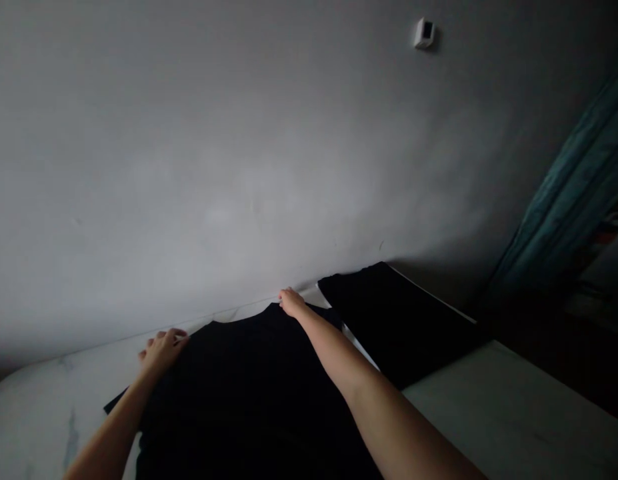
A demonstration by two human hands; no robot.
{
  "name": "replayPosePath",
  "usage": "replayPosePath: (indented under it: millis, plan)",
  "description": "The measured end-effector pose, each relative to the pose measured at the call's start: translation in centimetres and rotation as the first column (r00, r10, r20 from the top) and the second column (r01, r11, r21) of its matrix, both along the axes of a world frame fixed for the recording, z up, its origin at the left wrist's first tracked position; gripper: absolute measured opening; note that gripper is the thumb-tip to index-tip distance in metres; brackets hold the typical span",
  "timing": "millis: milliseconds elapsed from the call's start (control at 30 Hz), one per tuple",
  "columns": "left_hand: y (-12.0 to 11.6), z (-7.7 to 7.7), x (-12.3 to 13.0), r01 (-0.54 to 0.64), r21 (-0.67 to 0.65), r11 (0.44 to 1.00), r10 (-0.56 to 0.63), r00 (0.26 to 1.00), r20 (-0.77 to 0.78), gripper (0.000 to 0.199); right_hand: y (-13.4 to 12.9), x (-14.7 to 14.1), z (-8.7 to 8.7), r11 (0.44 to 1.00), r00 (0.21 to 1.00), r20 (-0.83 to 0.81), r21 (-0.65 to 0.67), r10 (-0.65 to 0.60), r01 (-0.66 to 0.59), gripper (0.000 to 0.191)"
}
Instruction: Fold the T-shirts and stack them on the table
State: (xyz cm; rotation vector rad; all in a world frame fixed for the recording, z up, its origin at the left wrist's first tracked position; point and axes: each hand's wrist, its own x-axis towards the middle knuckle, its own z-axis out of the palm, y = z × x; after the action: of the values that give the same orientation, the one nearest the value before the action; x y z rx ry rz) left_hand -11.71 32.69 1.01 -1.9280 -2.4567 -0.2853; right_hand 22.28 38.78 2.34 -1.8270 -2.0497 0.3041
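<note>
A black short-sleeved shirt (249, 393) lies spread on the white marbled table (43, 407), its neckline toward the wall. At the shirt's left shoulder edge is my left hand (163, 348), its fingers apart and the thumb near the fabric. My right hand (291, 302) pinches the shirt at the right end of the neckline, with its fingers curled together. My right forearm crosses over the right side of the shirt, and my left forearm covers part of the left sleeve.
Right of the shirt lies a flat black cloth (399, 320) with white edges beneath it. A pale wall (239, 167) rises behind the table and carries a small white device (424, 33). A teal curtain (563, 193) hangs at the right.
</note>
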Motion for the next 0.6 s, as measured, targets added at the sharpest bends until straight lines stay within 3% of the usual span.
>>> replayPosePath:
  millis: [100, 333, 500, 600]
  plan:
    - [1.2, -0.5, -0.2, 0.024, -0.012, 1.0, -0.024, 0.999, 0.027, 0.029, 1.0, 0.0, -0.1, 0.993, 0.999, 0.017, -0.119, 0.029, -0.027, 0.02]
    - [0.5, -0.7, 0.7, 0.017, 0.08, 0.997, -0.017, 1.0, -0.001, 0.032, 0.5, -0.3, -0.7, 0.992, 0.992, 0.05, -0.053, -0.114, 0.117, 0.035]
    - [-1.5, -0.3, 4.4, 0.004, 0.161, 0.987, 0.01, 0.997, -0.081, 0.04, -1.6, -1.4, -0.6, 0.989, 0.987, 0.073, -0.014, -0.146, 0.147, 0.035]
    - [-4.8, -1.9, 7.5, 0.122, 0.201, 0.972, -0.091, 0.984, -0.153, 0.047, -5.3, -1.7, -0.9, 0.998, 0.995, 0.08, -0.013, -0.068, 0.069, 0.035]
